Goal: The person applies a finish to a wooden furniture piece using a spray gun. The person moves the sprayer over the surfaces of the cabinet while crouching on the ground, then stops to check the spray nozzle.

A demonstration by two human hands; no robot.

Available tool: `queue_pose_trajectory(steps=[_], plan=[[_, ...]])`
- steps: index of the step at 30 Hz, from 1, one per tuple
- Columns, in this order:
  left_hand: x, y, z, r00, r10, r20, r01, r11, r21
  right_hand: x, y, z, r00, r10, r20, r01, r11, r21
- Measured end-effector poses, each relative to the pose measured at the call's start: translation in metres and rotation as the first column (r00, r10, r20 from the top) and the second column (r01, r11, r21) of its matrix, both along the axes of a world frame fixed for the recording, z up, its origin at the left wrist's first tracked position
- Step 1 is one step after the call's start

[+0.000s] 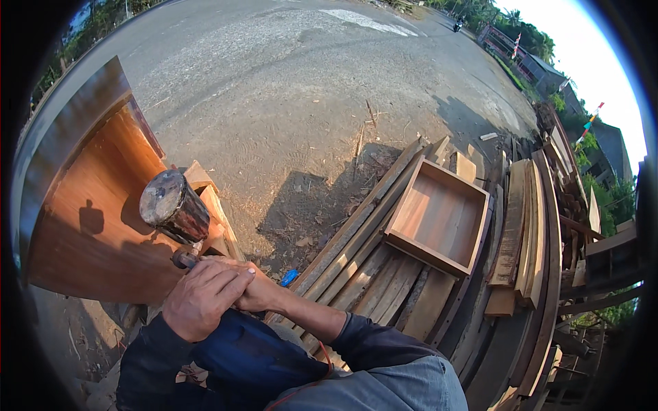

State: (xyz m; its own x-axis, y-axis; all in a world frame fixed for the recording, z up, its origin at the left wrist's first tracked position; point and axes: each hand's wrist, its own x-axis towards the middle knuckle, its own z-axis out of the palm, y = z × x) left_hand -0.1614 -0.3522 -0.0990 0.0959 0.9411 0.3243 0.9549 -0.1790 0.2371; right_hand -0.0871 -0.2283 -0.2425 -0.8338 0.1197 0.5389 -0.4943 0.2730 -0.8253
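Both my hands are closed together here, no gap showing: my left hand (205, 293) laps over my right hand (257, 291), and I judge they have hold of the stem under this dark, stained metal cylinder with a pale, blotched round top (164, 198). The inner fingers are hidden, so I can't tell how each one sits. A short dark metal stub (184, 259) pokes out past my knuckles.

The cylinder is up above my grip, in front of the big glossy orange-brown wooden panel (127, 161); whether the two touch, I can't tell. That's my worry: a slip of the wrist could knock metal on gloss and mark it. The weight looks high on a narrow neck, so a slack hold could let it tip, and if there's liquid inside, it could spill. The thin orange-red cord across my lap (329, 359) could snag on my sleeve and jerk my arm. Over to the right, the shallow open rectangular wooden box (426, 254) lies on uneven long, rough planks (384, 281); a nudge could slide it.

Writing? None I can read: no brand or label shows on the cylinder, panel or box.
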Motion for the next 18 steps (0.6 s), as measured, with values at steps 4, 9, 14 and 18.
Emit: queue_pose_trajectory(steps=[4, 9, 14, 18], plan=[[0.000, -0.006, -0.010, 0.999, 0.010, -0.044, -0.012, 0.998, -0.056, 0.007, -0.005, -0.006, 0.998, -0.023, -0.059, 0.031, 0.990, 0.135], [-0.011, -0.013, -0.012, 0.997, 0.076, -0.027, -0.080, 0.978, -0.194, 0.010, -0.022, -0.020, 0.949, 0.122, 0.291, -0.105, 0.992, -0.072], [-0.003, -0.023, -0.011, 0.992, 0.033, -0.122, -0.059, 0.976, -0.210, 0.012, -0.024, -0.027, 0.995, -0.025, 0.097, 0.016, 0.995, 0.097], [0.005, -0.074, 0.012, 0.972, 0.206, -0.113, -0.205, 0.978, 0.024, -0.009, -0.031, -0.017, 0.972, -0.111, 0.209, 0.112, 0.994, 0.007]])
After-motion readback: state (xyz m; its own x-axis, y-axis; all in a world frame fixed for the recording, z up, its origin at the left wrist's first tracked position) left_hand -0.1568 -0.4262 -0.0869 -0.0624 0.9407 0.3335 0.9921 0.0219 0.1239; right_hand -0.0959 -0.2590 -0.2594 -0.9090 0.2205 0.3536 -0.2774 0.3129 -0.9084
